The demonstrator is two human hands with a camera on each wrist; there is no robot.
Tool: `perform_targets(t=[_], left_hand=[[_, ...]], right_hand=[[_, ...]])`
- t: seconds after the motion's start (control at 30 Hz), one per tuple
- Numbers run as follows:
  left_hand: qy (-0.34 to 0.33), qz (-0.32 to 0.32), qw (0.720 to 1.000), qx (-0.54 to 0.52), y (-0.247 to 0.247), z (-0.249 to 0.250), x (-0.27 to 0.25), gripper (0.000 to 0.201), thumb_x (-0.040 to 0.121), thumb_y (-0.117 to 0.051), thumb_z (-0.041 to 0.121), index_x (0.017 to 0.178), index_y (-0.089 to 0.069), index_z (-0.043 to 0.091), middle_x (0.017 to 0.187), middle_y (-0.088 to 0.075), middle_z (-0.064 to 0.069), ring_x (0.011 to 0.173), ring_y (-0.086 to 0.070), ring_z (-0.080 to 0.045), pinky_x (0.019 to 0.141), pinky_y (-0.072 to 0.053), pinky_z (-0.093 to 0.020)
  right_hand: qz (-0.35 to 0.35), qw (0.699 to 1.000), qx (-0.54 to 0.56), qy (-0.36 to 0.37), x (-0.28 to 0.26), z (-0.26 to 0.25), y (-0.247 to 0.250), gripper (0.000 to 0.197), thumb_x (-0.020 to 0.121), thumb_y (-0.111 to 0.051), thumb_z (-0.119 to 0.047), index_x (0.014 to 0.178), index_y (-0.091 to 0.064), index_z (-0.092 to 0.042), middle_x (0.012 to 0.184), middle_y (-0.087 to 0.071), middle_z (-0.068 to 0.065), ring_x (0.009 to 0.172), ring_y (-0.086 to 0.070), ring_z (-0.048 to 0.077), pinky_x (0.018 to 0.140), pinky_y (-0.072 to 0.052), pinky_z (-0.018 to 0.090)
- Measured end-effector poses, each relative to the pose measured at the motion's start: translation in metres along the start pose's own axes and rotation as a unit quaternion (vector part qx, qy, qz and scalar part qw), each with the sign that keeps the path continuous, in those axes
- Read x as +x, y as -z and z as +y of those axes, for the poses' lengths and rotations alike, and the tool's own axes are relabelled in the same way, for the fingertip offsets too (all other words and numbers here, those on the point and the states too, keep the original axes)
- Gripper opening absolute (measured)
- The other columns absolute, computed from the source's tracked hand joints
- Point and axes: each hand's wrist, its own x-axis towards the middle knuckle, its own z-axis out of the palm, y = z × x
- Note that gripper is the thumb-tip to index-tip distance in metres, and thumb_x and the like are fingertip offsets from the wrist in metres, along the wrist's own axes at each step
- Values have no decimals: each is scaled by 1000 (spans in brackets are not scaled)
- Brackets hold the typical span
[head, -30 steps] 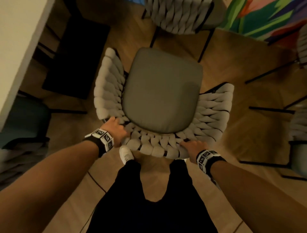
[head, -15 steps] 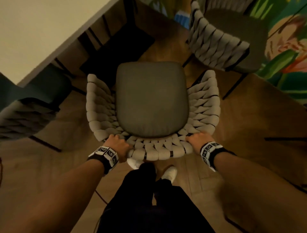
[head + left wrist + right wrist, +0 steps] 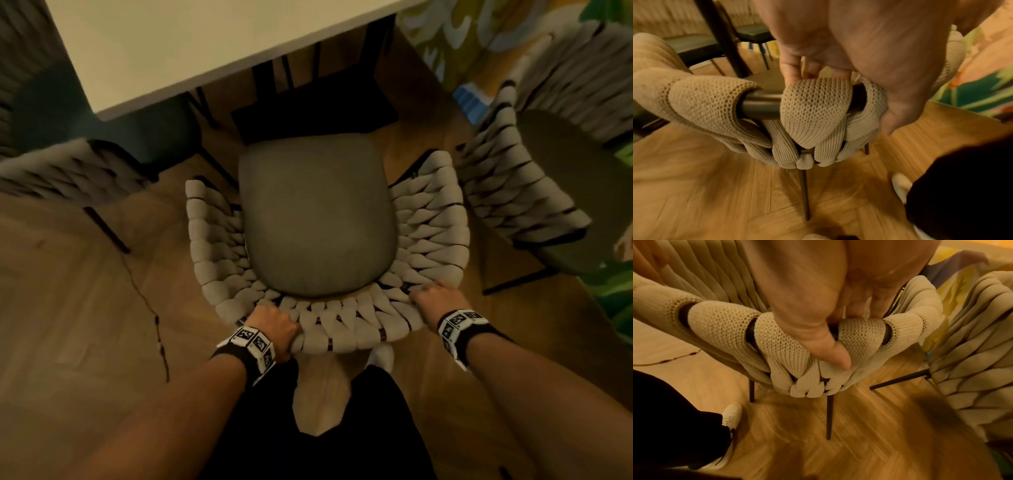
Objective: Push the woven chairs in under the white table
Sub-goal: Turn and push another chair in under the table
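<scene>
Gripping the woven chair (image 3: 424, 236) backrest, I curl my left hand (image 3: 274, 322) and right hand (image 3: 436, 301) round its top rail. White table (image 3: 205, 44) edge lies straight ahead, beyond the seat front.

The chair (image 3: 428, 246) is cream weave with a grey seat (image 3: 317, 219), the table (image 3: 191, 44) white, the floor (image 3: 68, 308) brown herringbone.

The room is dim and warm-toned, with the white table (image 3: 212, 44) the brightest surface in the head view and deep shadow beneath it. Wide-angle distortion bends the edges of every view. Motion blur smears the wooden floor (image 3: 694, 186) in both wrist views.
</scene>
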Motion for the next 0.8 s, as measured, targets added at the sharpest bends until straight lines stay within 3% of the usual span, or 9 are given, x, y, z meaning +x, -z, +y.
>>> perform_targets(t=[0.23, 0.4, 0.47, 0.53, 0.6, 0.67, 0.73, 0.8], left_hand=[[84, 7, 992, -91, 36, 55, 27, 44, 87, -57, 49, 127, -57, 31, 112, -68, -4, 105, -63, -26, 83, -49, -38], [136, 50, 977, -155, 51, 105, 48, 47, 85, -57, 52, 128, -55, 34, 113, -68, -2, 106, -59, -27, 86, -47, -38], [168, 75, 963, -196, 46, 122, 49, 54, 83, -57, 57, 133, -50, 38, 122, -65, 2, 115, -53, -27, 94, -41, -40], [218, 107, 928, -281, 34, 135, 45, 66, 80, -56, 64, 139, -45, 40, 141, -53, 2, 128, -42, -27, 104, -34, -42], [292, 182, 852, -395, 26, 147, 34, 76, 76, -58, 71, 143, -44, 36, 157, -32, -5, 142, -28, -30, 115, -28, -45], [394, 279, 740, -469, 23, 155, 27, 81, 77, -63, 69, 145, -43, 29, 160, -21, -12, 145, -24, -34, 116, -28, -49], [488, 321, 592, -555, 16, 153, 29, 86, 80, -69, 57, 149, -34, 19, 157, -22, -14, 142, -28, -37, 114, -33, -52], [502, 307, 412, -695, 4, 145, 37, 89, 81, -71, 49, 153, -26, 21, 154, -32, -14, 138, -39, -39, 109, -40, -54]], right_hand=[[4, 996, -56, 64, 26, 76, 35, 31, 93, -46, -14, 121, -57, -25, 127, -61, 5, 122, -53, 22, 110, -32, 36], [20, 994, -58, 85, 33, 125, 46, 31, 96, -39, -12, 118, -58, -23, 126, -62, 4, 122, -52, 22, 111, -30, 36], [6, 996, -45, 83, 31, 138, 46, 31, 95, -44, -14, 123, -55, -22, 129, -59, 5, 126, -47, 23, 111, -30, 35], [-3, 996, -33, 86, 29, 145, 44, 35, 90, -55, -22, 125, -53, -22, 132, -55, 5, 129, -43, 25, 113, -28, 36], [-20, 996, 1, 84, 27, 148, 39, 46, 82, -63, -31, 127, -52, -24, 136, -50, 4, 135, -36, 27, 117, -23, 38], [-32, 995, 56, 81, 27, 150, 33, 50, 77, -64, -33, 126, -53, -27, 135, -50, 4, 135, -36, 28, 117, -25, 39], [17, 982, 184, 49, 27, 157, 29, 43, 76, -63, -30, 119, -55, -30, 120, -57, 3, 120, -49, 25, 105, -41, 39], [117, 929, 347, -49, 23, 164, 24, 43, 79, -65, -26, 119, -52, -30, 112, -51, 1, 102, -54, 22, 93, -49, 39]])
